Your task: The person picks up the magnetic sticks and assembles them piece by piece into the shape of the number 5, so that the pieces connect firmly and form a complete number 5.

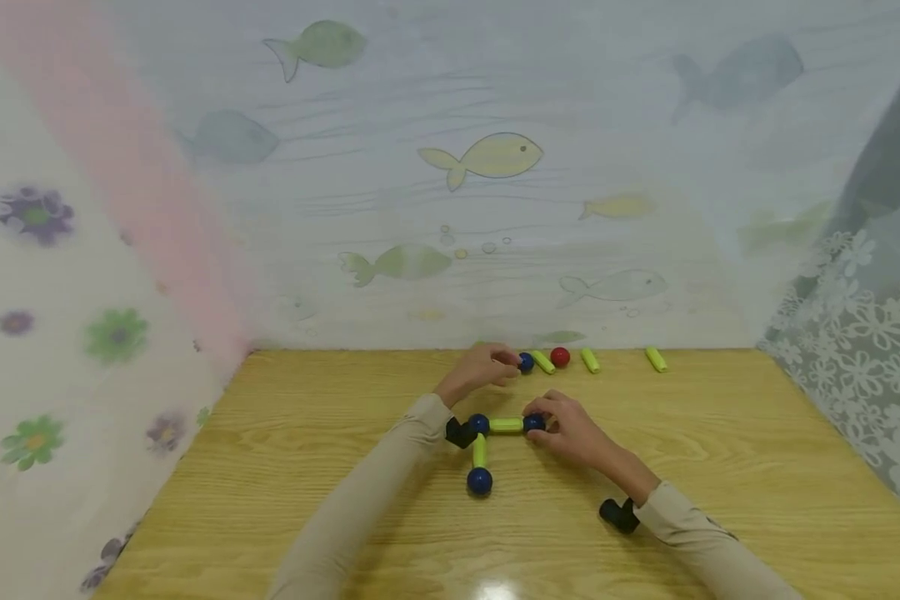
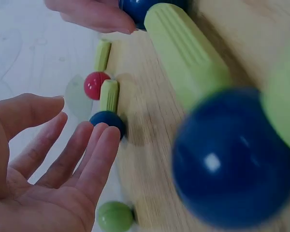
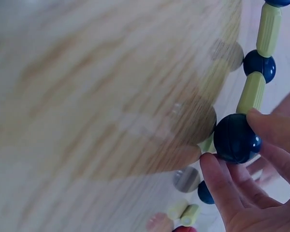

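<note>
An L-shaped chain lies on the table: a blue corner ball (image 1: 479, 425), a yellow-green stick (image 1: 506, 425) running right, and another stick (image 1: 480, 452) running to a nearer blue ball (image 1: 479, 481). My right hand (image 1: 566, 427) pinches the blue end ball (image 3: 237, 140) on the right between thumb and fingers. Beyond the chain, my left hand (image 1: 487, 367) hovers beside a loose blue ball (image 1: 526, 362) in the back row. In the left wrist view, the left hand's fingers (image 2: 104, 162) are spread and loosely bent, with nothing between them and the thumb.
Along the table's back edge lie a yellow-green stick (image 1: 543, 362), a red ball (image 1: 560, 357), and two more sticks, one (image 1: 589, 360) near the red ball and one (image 1: 656, 359) farther right. A green ball (image 2: 115, 216) shows in the left wrist view. Fish-patterned fabric rises behind.
</note>
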